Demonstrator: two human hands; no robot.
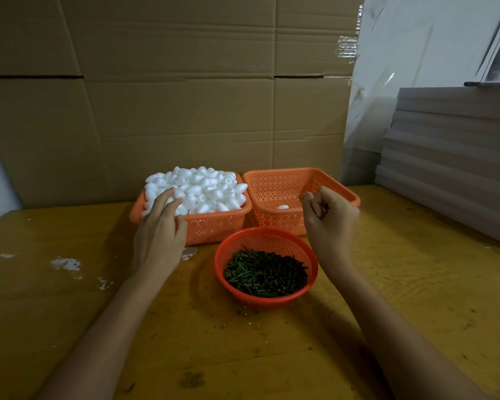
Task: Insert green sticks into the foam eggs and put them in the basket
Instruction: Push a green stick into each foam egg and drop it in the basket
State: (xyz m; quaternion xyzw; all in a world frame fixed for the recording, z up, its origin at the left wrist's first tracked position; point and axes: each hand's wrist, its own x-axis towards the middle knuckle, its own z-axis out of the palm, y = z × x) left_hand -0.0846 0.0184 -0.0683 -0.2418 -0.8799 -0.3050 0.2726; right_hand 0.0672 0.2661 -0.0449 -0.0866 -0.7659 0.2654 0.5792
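Two jobs at once: reaching left hand [159, 226], fingers [168, 197] apart, onto the heaped foam eggs [202, 189], and pinching what looks like a green stick [326, 208] in right hand [329, 223] near the basket [289, 171], ready for inserting.

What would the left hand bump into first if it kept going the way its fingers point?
The left hand would meet the heaped foam eggs in the left basket; its fingertips look almost there, though depth is unclear.
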